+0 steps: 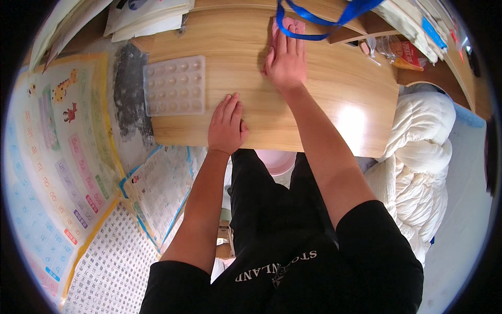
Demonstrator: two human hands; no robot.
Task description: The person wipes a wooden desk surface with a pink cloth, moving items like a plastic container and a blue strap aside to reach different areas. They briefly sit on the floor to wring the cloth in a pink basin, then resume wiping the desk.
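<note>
My right hand (pixel 288 64) presses a pink cloth (pixel 300 24) against the wooden desktop (pixel 251 55) near its far edge. The cloth shows beyond my fingertips and along the left side of the hand. My left hand (pixel 227 125) rests palm down near the front edge, fingers pointing away from me and holding nothing. To its upper left lies a translucent plastic tray (pixel 175 87) with rows of round cups. A loop of blue ribbon (pixel 313 37) hangs above the desk, in front of part of the right hand's fingertips or cloth.
Papers (pixel 149 23) are stacked at the far left. Shelves at the right hold a red and orange packet (pixel 410 55) and small items. A white quilt (pixel 419 157) lies right of the desk. Posters (pixel 78 137) cover the left wall. A pink basin (pixel 277 161) is below the front edge.
</note>
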